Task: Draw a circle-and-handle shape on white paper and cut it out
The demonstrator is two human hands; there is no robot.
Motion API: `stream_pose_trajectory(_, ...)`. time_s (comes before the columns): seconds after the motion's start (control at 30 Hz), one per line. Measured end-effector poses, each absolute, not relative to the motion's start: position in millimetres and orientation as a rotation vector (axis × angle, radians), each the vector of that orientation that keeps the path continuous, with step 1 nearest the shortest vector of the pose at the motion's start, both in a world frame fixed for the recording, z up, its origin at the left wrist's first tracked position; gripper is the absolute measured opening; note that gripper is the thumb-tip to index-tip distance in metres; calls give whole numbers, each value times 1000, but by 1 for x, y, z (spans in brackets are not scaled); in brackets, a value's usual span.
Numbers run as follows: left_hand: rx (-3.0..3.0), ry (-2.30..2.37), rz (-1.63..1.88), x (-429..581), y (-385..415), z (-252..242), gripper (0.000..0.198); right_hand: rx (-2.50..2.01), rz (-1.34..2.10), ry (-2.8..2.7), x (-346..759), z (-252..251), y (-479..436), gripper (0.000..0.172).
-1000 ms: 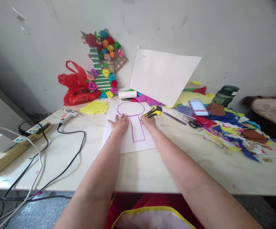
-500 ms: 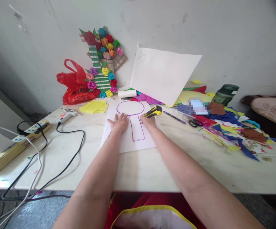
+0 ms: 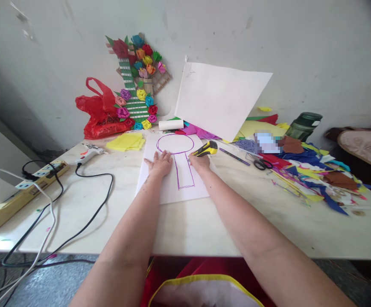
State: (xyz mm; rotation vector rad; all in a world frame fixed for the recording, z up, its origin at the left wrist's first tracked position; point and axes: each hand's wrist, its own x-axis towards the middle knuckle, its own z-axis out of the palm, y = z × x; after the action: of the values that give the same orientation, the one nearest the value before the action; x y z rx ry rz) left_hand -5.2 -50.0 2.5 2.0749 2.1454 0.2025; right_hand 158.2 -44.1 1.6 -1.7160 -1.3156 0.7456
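Observation:
A white sheet (image 3: 166, 187) lies on the table in front of me, with a purple outline of an oval above a long narrow rectangle drawn on it. My left hand (image 3: 160, 164) rests flat on the sheet, fingers spread, left of the rectangle and just under the oval. In my right hand (image 3: 200, 163) is a yellow and black utility knife (image 3: 208, 148), its body sticking up past the thumb. The knife's tip is at the rectangle's right line near its top; the blade itself is too small to make out.
A purple marker (image 3: 235, 157) and black scissors (image 3: 262, 164) lie to the right, before a heap of coloured scraps (image 3: 319, 170) and a dark bottle (image 3: 305, 126). At left are a glue gun (image 3: 89, 154), cords and a power strip (image 3: 28, 192). A white board (image 3: 223, 98) leans at the back.
Almost nothing differs. Both hands and the utility knife stay in the same place on the sheet; the view has shifted very slightly.

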Motion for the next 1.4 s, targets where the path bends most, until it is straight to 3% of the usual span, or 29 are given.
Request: stream_pose_trajectory(1.4,2090,2158,202,-6,-50,3,54,-1729,749,-1171,158,1,-48,21)
